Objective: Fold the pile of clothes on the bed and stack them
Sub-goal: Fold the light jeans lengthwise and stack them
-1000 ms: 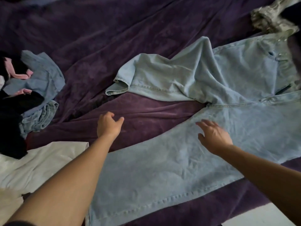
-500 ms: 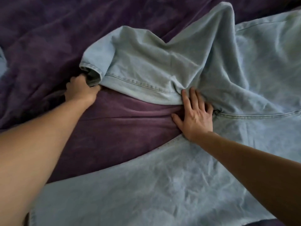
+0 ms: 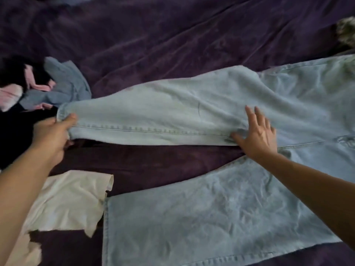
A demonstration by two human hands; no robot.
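bed [image 3: 172, 45] under wrinkled purple cover. light blue jeans [image 3: 211, 217] spread across centre and right, waist toward right, legs pointing left; near leg flat, far leg [image 3: 153, 116] stretched leftward. white garment [image 3: 67, 204] near left, touching near leg's hem. heap of dark, pink, blue clothes [image 3: 57, 87] far left, just beside far leg's hem. right grip [image 3: 257, 139] released, fingers spread flat on far leg by crotch. left grip [image 3: 51, 135] pinching far leg's hem, thumb on top.

Beyond the right hand [image 3: 257, 137], the light-blue denim jeans' [image 3: 172, 116] waist runs off the frame edge; the left hand's [image 3: 51, 135] fingers are hidden beneath the leg hem.
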